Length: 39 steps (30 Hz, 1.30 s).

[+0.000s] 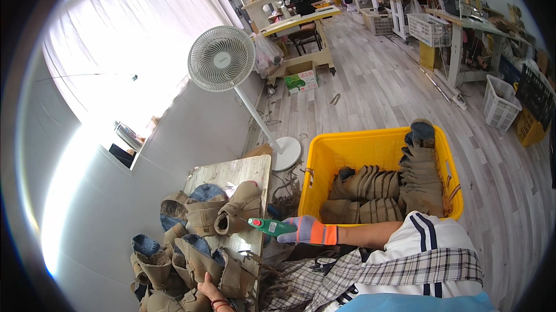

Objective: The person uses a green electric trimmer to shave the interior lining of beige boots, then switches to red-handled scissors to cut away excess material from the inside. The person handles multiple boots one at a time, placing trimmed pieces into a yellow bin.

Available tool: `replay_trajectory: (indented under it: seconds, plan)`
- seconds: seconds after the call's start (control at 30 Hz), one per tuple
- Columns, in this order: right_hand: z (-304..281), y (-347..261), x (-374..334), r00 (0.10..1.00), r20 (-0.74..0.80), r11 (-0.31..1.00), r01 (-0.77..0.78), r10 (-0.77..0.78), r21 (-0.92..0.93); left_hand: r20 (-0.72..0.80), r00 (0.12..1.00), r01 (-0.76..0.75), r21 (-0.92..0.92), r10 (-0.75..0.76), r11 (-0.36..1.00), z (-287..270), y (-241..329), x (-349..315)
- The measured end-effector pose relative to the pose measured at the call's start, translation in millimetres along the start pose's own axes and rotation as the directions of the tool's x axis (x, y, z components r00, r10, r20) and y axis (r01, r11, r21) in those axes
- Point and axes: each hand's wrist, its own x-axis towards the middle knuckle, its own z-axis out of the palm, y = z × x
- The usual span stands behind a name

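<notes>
My right hand (310, 231), in a grey and orange glove, grips a green handheld tool (272, 227) with a red part near its front. The tool points left, beside a tan shoe upper (238, 208) lying on the table; its exact kind is unclear. Lower down, my bare left hand (209, 290) has its fingers on another tan upper (202, 263) with blue fuzzy lining. How firmly the fingers hold it is partly hidden. Several similar uppers are heaped around that hand, and one (207, 192) stands behind with its blue lining showing.
The worn wooden table (200, 174) is at left. A yellow crate (324, 147) of stacked uppers stands at right. Beyond the table rises a white standing fan (221, 59). Scraps (285, 196) lie between table and crate. Sewing tables and people are farther back.
</notes>
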Motion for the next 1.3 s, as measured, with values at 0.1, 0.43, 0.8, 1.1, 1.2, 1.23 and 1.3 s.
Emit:
replay_trajectory:
  seconds: [0.1, 0.43, 0.8, 1.1, 1.2, 1.23, 1.3]
  plan:
    - [0, 5, 2, 1.000, -0.007, 1.000, 0.001, -0.001, 0.000, -0.060, 0.998, 0.022, 0.128, -0.014, 0.992, 5, -4, 4]
    - [-1, 12, 5, 0.999, -0.036, 1.000, -0.009, 0.009, 0.009, -0.090, 0.996, 0.034, 0.459, 0.008, 0.888, 13, -1, 8]
    - [4, 14, 6, 0.999, 0.027, 0.999, -0.034, 0.034, -0.012, 0.026, 0.999, -0.041, 0.232, 0.036, 0.972, 2, -5, 8]
    - [2, 11, 1, 1.000, 0.024, 0.998, -0.003, 0.005, -0.068, 0.168, 0.982, 0.119, -0.186, -0.088, 0.975, -8, 41, -21]
    - [1, 10, -1, 1.000, 0.003, 0.996, 0.012, -0.012, -0.086, 0.155, 0.986, 0.091, -0.202, -0.060, 0.975, -6, 58, -24]
    - [0, 10, -2, 1.000, -0.005, 0.996, 0.019, -0.020, -0.092, 0.150, 0.988, 0.074, -0.223, -0.041, 0.972, -1, 69, -27]
    - [-1, 9, -3, 1.000, 0.023, 0.999, 0.002, -0.001, -0.039, 0.161, 0.987, 0.044, -0.172, -0.015, 0.984, -9, 72, -21]
